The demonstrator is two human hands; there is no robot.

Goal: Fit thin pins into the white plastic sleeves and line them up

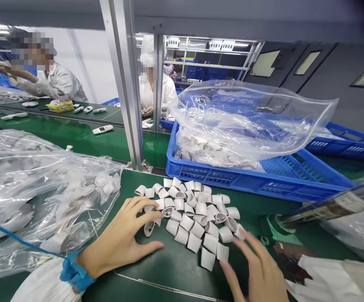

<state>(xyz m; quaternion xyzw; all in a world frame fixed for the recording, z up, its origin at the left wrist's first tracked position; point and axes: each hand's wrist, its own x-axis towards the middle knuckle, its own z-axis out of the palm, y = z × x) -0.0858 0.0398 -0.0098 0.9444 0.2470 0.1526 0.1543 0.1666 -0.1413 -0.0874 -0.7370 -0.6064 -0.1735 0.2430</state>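
Many small white plastic caps (197, 229), hollow and oval at the end, lie in a loose heap on the green work surface (169, 268). My left hand (123, 235) rests at the heap's left edge with fingers spread, its fingertips over a few caps; a blue wrist strap (75, 272) with a blue cord circles that wrist. At the right edge my right hand (259, 268) is also spread, its fingertips close to the outermost caps. Neither hand grips a cap. Part of the right hand runs out of the bottom of the view.
Clear plastic bags (84, 188) of white parts lie at left. Behind the heap stands a blue crate (219, 176) holding an open plastic bag (251, 126). A metal post (125, 84) rises by a green conveyor (59, 128) carrying white devices. Two people in white work beyond.
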